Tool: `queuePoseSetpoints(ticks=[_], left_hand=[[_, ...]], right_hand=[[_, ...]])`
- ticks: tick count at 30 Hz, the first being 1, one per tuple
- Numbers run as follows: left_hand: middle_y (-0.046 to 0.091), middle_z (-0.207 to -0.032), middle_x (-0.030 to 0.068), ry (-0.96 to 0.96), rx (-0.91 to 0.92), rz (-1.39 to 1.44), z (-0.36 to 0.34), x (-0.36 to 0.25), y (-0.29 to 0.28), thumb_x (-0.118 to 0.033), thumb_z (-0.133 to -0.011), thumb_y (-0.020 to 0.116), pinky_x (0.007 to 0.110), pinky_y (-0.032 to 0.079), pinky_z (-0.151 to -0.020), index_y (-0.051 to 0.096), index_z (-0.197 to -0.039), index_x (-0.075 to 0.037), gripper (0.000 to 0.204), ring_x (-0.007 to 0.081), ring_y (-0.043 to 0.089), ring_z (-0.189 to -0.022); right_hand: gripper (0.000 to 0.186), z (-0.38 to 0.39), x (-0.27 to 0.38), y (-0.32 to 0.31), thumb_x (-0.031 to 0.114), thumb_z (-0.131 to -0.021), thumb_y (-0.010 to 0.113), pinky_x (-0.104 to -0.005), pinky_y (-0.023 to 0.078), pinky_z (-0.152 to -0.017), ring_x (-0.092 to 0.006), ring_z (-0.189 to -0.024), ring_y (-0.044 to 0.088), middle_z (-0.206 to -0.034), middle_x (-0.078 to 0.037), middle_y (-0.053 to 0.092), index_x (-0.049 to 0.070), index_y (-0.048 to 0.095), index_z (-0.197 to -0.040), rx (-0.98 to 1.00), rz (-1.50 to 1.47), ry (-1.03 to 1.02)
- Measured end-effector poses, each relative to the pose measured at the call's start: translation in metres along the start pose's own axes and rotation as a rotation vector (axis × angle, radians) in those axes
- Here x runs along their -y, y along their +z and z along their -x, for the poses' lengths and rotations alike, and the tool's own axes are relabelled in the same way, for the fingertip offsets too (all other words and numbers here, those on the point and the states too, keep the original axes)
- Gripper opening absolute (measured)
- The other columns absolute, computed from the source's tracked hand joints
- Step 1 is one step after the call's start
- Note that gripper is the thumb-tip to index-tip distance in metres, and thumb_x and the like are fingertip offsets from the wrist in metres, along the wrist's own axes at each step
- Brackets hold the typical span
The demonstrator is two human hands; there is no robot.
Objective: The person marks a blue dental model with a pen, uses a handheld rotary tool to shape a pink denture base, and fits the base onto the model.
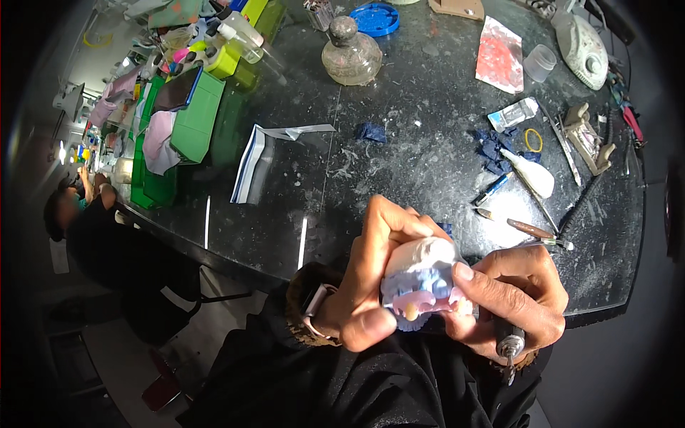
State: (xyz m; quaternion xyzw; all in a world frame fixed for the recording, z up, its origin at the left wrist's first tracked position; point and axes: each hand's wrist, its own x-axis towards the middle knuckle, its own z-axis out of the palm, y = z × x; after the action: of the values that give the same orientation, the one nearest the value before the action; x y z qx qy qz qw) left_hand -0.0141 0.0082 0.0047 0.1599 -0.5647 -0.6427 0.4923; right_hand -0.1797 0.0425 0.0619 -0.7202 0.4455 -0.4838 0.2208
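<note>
Black bench spans twelve o'clock; left hand and right hand grip the cast between them, at the left's three o'clock, the right also clasping a drill.

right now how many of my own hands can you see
2: your left hand grips the left side of the dental model; your right hand touches its right side and also holds a handpiece. Some fingers are partly hidden.
</note>
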Motion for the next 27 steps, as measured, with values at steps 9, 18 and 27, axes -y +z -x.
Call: queuePoseSetpoints(ticks=[9, 18, 27], left_hand=[[0.055, -0.105, 0.0216, -0.307, -0.239, -0.138, 0.000, -0.017, -0.008, -0.056, -0.079, 0.039, 0.039, 0.046, -0.086, 0.038, -0.105, 0.001, 0.063, 0.0273, 0.057, -0.098], [0.052, -0.114, 0.0205, 0.182, -0.191, -0.583, -0.006, -0.031, -0.020, -0.039, -0.076, 0.064, 0.038, 0.041, -0.092, 0.046, -0.117, 0.005, 0.063, 0.0256, 0.053, -0.104], [0.069, -0.092, -0.0044, 0.385, 0.060, -1.098, -0.007, -0.060, -0.010, -0.021, -0.066, 0.082, 0.040, 0.027, -0.104, 0.070, -0.087, -0.017, 0.025, 0.0161, 0.061, -0.090]], right_hand=[[0.032, 0.004, 0.006, -0.009, 0.006, -0.064, 0.080, -0.0220, 0.053, -0.051, -0.0128, -0.060, 0.064, -0.077, -0.004, 0.059, 0.003, 0.071, -0.094, -0.015, 0.098, -0.045], [0.031, 0.005, 0.009, -0.007, 0.006, -0.064, 0.080, -0.0213, 0.051, -0.049, -0.0126, -0.060, 0.063, -0.075, -0.004, 0.058, 0.004, 0.071, -0.093, -0.095, 0.125, -0.066], [0.042, 0.015, 0.006, -0.007, 0.008, -0.055, 0.085, -0.0222, 0.041, -0.049, -0.0123, -0.060, 0.053, -0.073, -0.005, 0.055, 0.006, 0.069, -0.094, -0.086, 0.215, -0.119]])
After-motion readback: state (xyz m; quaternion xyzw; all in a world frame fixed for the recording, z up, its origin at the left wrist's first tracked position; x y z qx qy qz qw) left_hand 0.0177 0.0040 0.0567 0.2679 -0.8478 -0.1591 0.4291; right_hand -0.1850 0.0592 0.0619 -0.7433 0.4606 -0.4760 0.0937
